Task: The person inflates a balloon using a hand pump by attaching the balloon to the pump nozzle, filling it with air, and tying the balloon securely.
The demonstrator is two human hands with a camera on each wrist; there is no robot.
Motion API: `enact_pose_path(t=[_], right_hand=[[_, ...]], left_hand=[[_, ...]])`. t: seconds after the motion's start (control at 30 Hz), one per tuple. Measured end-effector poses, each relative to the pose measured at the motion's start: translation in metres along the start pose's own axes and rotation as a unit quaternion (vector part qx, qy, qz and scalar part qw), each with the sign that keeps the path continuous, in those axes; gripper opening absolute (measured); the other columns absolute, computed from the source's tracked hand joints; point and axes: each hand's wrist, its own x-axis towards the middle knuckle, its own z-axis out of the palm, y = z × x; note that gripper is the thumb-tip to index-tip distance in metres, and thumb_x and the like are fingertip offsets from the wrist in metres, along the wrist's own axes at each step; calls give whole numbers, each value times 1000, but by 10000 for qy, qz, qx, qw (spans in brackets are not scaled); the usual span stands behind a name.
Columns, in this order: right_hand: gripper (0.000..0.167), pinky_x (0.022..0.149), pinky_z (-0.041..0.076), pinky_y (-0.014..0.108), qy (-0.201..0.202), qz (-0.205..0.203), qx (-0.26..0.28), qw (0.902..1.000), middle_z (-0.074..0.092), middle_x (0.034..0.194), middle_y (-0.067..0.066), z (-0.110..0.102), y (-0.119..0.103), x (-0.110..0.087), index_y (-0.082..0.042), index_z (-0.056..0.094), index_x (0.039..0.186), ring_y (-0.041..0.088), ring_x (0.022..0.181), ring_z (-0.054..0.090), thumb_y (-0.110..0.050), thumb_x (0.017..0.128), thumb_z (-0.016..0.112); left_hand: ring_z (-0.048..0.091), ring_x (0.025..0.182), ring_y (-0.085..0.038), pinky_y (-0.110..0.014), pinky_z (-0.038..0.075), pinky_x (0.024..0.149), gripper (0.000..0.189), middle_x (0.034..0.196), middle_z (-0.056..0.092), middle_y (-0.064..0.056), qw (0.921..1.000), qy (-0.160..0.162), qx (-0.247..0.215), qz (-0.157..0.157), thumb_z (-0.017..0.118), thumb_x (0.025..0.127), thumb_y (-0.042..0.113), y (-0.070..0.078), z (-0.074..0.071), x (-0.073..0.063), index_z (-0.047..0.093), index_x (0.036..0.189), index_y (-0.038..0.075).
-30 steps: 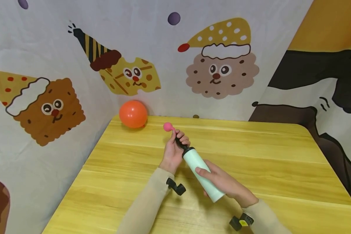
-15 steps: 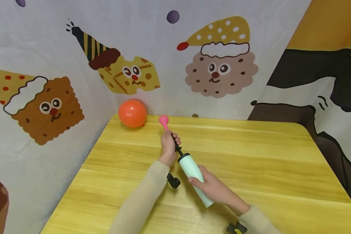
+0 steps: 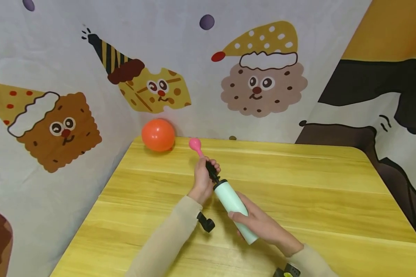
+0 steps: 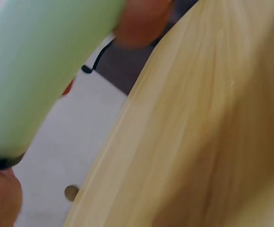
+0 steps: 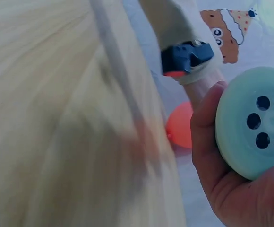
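A mint-green hand balloon pump (image 3: 230, 197) slants between the hands, black end up and to the left. My left hand (image 3: 202, 177) curls round its black handle (image 3: 212, 170). A small, slightly swollen pink balloon (image 3: 195, 144) sticks out above that hand, its neck running down to the fingers, which hide where it meets the pump. My right hand (image 3: 261, 224) grips the green barrel, thumb lying along its top. In the right wrist view the barrel's end (image 5: 255, 149) shows several round holes. The left wrist view shows the barrel (image 4: 42, 71) close up.
An inflated orange balloon (image 3: 158, 135) rests at the table's back left corner. The yellow wood-grain table (image 3: 315, 184) runs back to a cloth backdrop (image 3: 201, 77) printed with cartoon snacks. Small black cameras (image 3: 206, 223) are strapped to the wrists.
The barrel slid away from the left hand, baring the thin black rod, then came partway back up. The pink balloon swung from pointing left to pointing more upward.
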Motion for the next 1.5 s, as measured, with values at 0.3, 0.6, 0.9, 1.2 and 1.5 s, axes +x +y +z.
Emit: enact_pose_path(t=[0.3, 0.6, 0.9, 1.2, 1.5], right_hand=[[76, 58, 58, 40, 71, -124, -166, 9998, 51, 115, 27, 5, -6, 10, -12, 17, 164, 31, 69, 64, -26, 105, 62], [73, 54, 57, 38, 339, -236, -1204, 9919, 57, 116, 19, 14, 1, -10, -18, 22, 164, 29, 70, 65, -27, 104, 63], [73, 50, 57, 36, 240, -538, -1397, 9884, 58, 113, 18, 7, 7, -18, -19, 24, 163, 25, 66, 65, -26, 103, 65], [84, 52, 56, 37, 442, -289, -2007, 9782, 62, 102, 15, 0, 5, 13, -27, 25, 163, 27, 70, 66, -30, 95, 73], [85, 52, 56, 35, 506, -340, -2006, 9778, 63, 105, 18, 6, 5, 10, -28, 20, 165, 25, 70, 66, -30, 97, 72]], left_hand=[[45, 53, -7, -19, 40, 50, 26, 69, 50, 3, 9993, 18, 344, 130, 36, 111, 21, -4, -2, -1, 47, 88, 13], [39, 45, -4, -17, 33, 41, 33, 62, 47, 4, 9948, 464, 603, 681, 33, 108, 15, 27, -14, 29, 47, 78, 11], [38, 46, -3, -15, 32, 42, 32, 66, 46, 4, 9967, 439, 364, 581, 30, 114, 21, 19, -15, 22, 43, 87, 13], [39, 49, -3, -14, 33, 44, 33, 70, 46, 3, 9986, 192, 433, 248, 27, 115, 24, -6, -12, 4, 44, 89, 11], [39, 47, -3, -15, 33, 41, 39, 67, 46, 3, 9968, 441, 417, 513, 28, 115, 26, 6, -11, 10, 45, 83, 10]])
